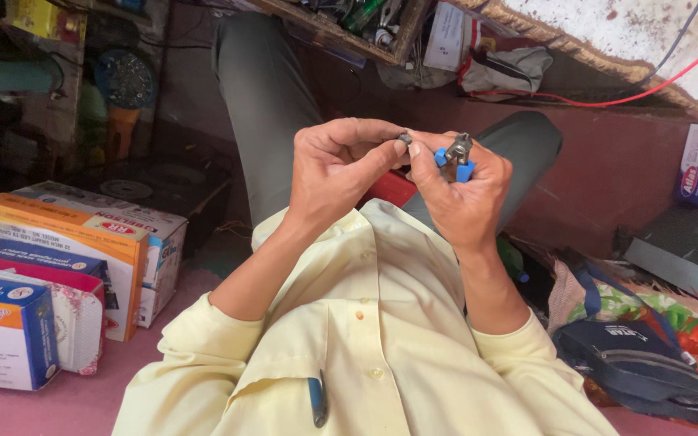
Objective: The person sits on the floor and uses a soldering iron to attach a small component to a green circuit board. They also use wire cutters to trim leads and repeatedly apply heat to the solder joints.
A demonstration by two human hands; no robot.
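1. Shirt (365,323): pale yellow, buttoned, fills the lower middle of my view; a blue pen (317,400) is clipped at its pocket.
2. Trousers (264,97): grey, both knees raised ahead of me.
3. Boxes (82,242): a stack of printed cartons on my left, orange, white, blue and pink, lying on a pink surface.
4. Bag (632,359): dark blue, low on my right, resting on flowered cloth.
5. Shelf (341,36): wooden, at the top, holding tools I cannot tell apart.
6. Red wire (607,101): runs along the wall, upper right.
7. Left hand (337,178): raised before my chest, fingers (389,152) pinched together on the part.
8. Right hand (458,198): just beside the left and touching it at the fingertips, closed around the pliers.
9. Pliers (456,155): blue handles, grey head pointing up, above my right palm.
10. Part (405,139): small, grey, between the two hands at the fingertips; too small to identify.
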